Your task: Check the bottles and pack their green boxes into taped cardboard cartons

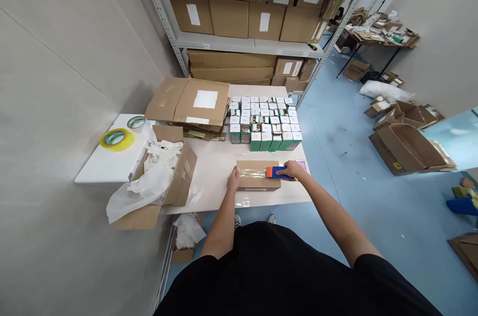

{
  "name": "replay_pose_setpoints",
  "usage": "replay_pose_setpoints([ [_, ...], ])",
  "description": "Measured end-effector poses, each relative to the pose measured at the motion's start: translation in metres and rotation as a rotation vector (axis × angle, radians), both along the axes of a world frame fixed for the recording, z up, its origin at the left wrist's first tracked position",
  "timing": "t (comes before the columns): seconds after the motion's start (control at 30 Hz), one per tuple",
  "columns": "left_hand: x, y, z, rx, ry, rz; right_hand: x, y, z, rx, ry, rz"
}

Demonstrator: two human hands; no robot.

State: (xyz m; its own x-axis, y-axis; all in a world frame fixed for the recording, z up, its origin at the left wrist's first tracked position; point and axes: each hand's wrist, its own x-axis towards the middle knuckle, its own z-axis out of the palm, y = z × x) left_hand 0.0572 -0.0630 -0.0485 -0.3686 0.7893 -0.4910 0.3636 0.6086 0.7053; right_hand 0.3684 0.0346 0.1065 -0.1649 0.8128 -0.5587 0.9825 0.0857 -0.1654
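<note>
A small closed cardboard box [251,165] lies near the front edge of the white table [216,166], with a strip of clear tape along its top. My left hand [234,179] presses against the box's left end, fingers bent around the corner. My right hand [292,169] grips an orange and blue tape dispenser [277,172] resting on the right part of the box top.
Several small green and white boxes [266,121] stand in rows behind. Flattened cartons [190,104] are stacked at the back left. An open carton with white plastic wrap [160,176] sits left. Tape rolls [117,138] lie on a white side surface. Shelves of cartons [239,17] rise behind; loose cardboard [407,141] litters the blue floor.
</note>
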Motion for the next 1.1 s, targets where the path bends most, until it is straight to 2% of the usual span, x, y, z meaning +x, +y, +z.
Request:
replay_pose_setpoints([
  [0.1,-0.001,0.000,0.002,0.003,0.004,-0.006,0.027,0.005,0.004,0.083,-0.084,-0.039],
  [0.23,0.000,0.000,0.002,0.012,0.014,-0.008,0.067,0.006,0.001,0.014,-0.102,-0.104],
  [0.33,0.000,-0.001,0.003,0.018,0.014,-0.028,0.084,0.002,-0.004,0.019,-0.060,-0.118],
  [0.63,-0.003,-0.001,0.008,0.003,0.016,-0.047,0.087,0.002,-0.002,0.069,-0.030,-0.145],
  [0.9,-0.003,0.000,0.006,0.015,0.014,-0.067,0.132,-0.005,0.000,0.104,-0.112,-0.260],
  [1.1,-0.012,0.001,0.000,-0.005,0.001,-0.055,0.116,-0.020,-0.008,0.081,-0.140,-0.297],
])
